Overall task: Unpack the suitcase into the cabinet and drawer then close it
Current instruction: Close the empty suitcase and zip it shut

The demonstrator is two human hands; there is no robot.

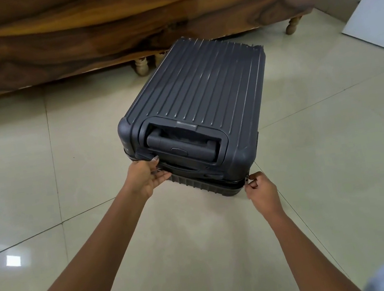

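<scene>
The right grip (261, 191) pinches the zipper pull (246, 179) at the near corner of the dark ribbed suitcase (202, 89), and the left grip (144, 176) clasps its end. The pull is best drawn along the seam while the shell stays braced. The suitcase lies flat on a glossy tiled floor (64, 164), near wooden furniture (93, 23).

Legible text, brands, numbers, signs: none. Item: suitcase (197, 89), dark ribbed shell. It carries one small pale strip (186, 124) at the upper rim of the handle recess, and any marking on that strip is too blurred to read.
</scene>
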